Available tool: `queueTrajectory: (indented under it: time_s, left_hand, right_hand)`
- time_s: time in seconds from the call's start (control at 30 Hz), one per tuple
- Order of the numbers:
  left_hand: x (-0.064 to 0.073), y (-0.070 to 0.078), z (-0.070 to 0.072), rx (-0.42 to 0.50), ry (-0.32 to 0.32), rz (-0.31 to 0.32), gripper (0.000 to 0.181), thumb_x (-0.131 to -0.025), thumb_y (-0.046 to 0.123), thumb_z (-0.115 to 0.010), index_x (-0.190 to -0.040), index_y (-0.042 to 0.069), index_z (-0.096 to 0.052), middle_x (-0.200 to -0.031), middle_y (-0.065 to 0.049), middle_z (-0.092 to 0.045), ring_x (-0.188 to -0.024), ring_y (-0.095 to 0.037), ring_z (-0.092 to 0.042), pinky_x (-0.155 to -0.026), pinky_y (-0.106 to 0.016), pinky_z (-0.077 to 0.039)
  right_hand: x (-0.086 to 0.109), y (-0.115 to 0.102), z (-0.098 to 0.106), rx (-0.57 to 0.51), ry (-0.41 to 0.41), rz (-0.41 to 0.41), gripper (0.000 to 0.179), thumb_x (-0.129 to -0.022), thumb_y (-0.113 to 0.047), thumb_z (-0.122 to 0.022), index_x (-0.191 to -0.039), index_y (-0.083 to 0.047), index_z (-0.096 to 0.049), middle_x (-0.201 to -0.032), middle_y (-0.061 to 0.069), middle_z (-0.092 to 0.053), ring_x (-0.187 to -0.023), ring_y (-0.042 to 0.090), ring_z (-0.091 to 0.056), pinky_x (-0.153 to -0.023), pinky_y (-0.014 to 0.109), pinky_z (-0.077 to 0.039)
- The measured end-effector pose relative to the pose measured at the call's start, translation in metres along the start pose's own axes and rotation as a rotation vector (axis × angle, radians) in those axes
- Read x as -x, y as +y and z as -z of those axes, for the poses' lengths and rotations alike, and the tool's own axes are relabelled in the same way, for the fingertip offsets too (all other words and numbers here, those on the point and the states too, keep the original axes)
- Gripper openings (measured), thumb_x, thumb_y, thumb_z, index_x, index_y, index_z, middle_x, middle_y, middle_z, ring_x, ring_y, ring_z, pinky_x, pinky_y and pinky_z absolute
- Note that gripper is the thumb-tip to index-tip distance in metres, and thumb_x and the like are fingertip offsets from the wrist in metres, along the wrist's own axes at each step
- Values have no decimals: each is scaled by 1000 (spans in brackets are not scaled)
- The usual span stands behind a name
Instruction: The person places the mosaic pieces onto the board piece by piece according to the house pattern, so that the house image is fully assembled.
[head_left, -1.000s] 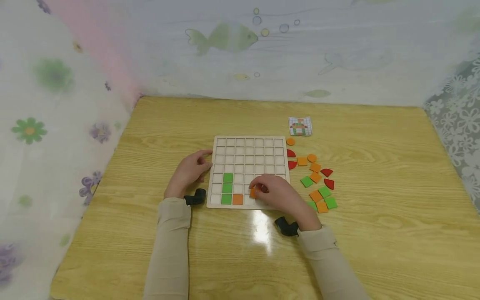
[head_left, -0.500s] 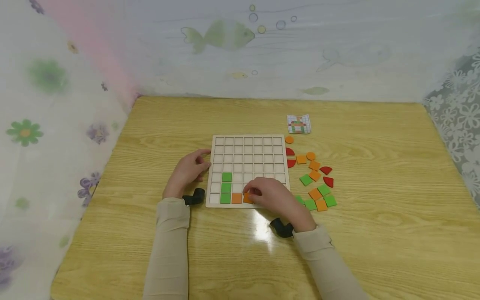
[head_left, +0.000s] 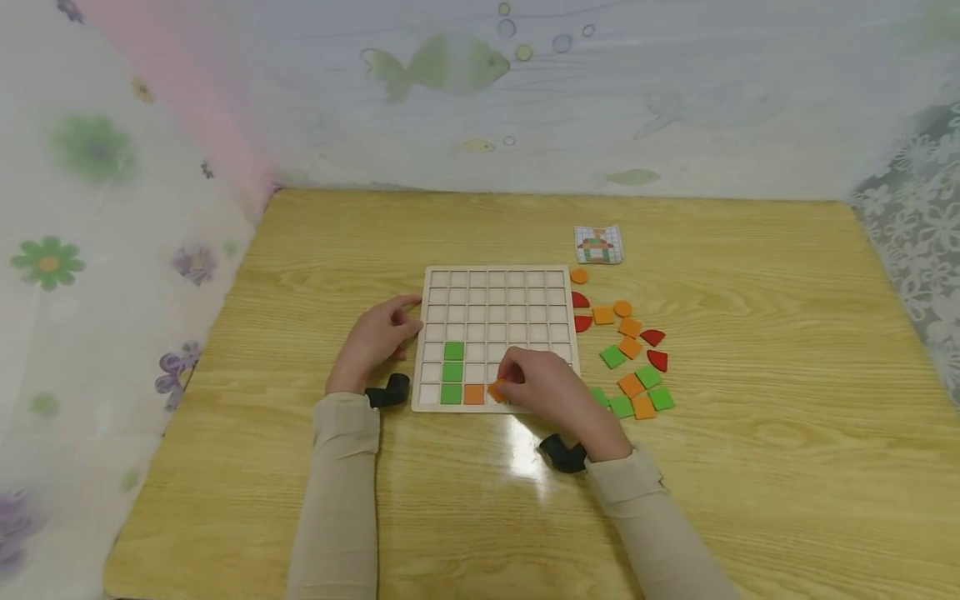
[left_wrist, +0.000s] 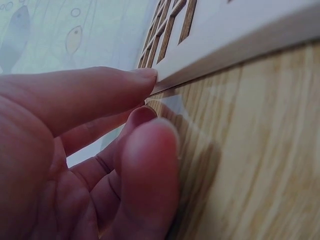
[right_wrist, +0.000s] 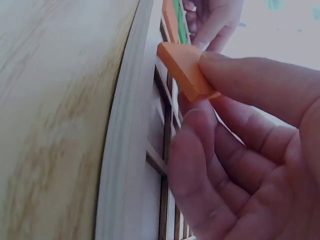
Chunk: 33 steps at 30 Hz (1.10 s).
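Observation:
A wooden grid board point(head_left: 498, 334) lies on the table in the head view. Three green square tiles point(head_left: 452, 372) stand in one column of it, with an orange tile point(head_left: 473, 394) beside the lowest. My right hand point(head_left: 551, 387) pinches another orange square tile point(right_wrist: 187, 70) between thumb and fingers. That tile is tilted over the board's front row. At the board's left edge rests my left hand point(head_left: 377, 337), its index fingertip point(left_wrist: 145, 73) touching the rim and holding nothing. Part of the board's lower right is hidden by my right hand.
Right of the board lie loose green tiles point(head_left: 612, 357), orange squares point(head_left: 603, 315), orange discs point(head_left: 622, 308) and red quarter-round pieces point(head_left: 657, 361). A small pattern card point(head_left: 598, 245) lies behind them. Patterned walls border the table point(head_left: 750, 350).
My right hand has shifted slightly left with the orange tile, which lay lower over the front row half a second ago and is now tilted. My left hand stays at the board's edge.

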<state>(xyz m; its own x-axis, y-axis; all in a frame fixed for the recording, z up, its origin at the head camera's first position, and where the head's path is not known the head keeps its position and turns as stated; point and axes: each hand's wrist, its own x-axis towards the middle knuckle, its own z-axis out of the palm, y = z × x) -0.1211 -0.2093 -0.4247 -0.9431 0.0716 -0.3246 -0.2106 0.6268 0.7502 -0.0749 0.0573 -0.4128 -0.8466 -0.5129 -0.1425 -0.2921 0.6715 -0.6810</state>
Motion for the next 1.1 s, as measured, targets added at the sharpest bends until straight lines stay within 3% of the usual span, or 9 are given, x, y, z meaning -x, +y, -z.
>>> queueTrajectory:
  time_s: [0.2,0.5,0.67,0.83,1.1]
  left_hand:
    - [1,0,1,-3,-2,1,44,-89,22,-56,-132,22,-43,-94,-8,-49,-55,-19,-54,-52,-30,-48]
    - [0,1,1,1,3,-4,44,-89,22,-55,-132,22,-43,-93,-8,-50,-55,-20,-54,-52,-31,-47]
    - [0,1,1,9,-2,-2,44,-89,21,-56,-132,21,-43,-93,-8,-50,-55,-20,-53,-52,-31,-48]
    - [1,0,1,19,-8,0,44,-89,23,-56,-132,22,-43,-93,-8,-50,-56,-20,-53,-52,-31,-48]
    - [0,-1,0,6,-2,1,44,-89,25,-56,-131,24,-44,-94,-7,-51,-57,-19,-53,-53,-31,-49]
  right_hand:
    - [0,-2,-3,-33,12,-35,15,-80,-32,-66,-74,-22,-56,-67,-13,-55,-63,6,-51,-58,25,-42]
    - [-1,-6,-6,94,9,-14,14,-80,-24,-67,-70,-21,-59,-68,-11,-50,-61,7,-46,-56,24,-40]
    - [-2,-4,-7,81,11,-11,10,-81,-25,-66,-74,-22,-61,-67,-10,-50,-61,8,-46,-56,24,-40]
    - [-1,-1,-4,50,63,-28,7,-84,-29,-62,-80,-24,-62,-66,-13,-52,-61,6,-47,-57,24,-40]
    - [0,6,9,73,95,-43,11,-86,-30,-59,-87,-22,-66,-76,-12,-57,-69,8,-50,-64,26,-42]
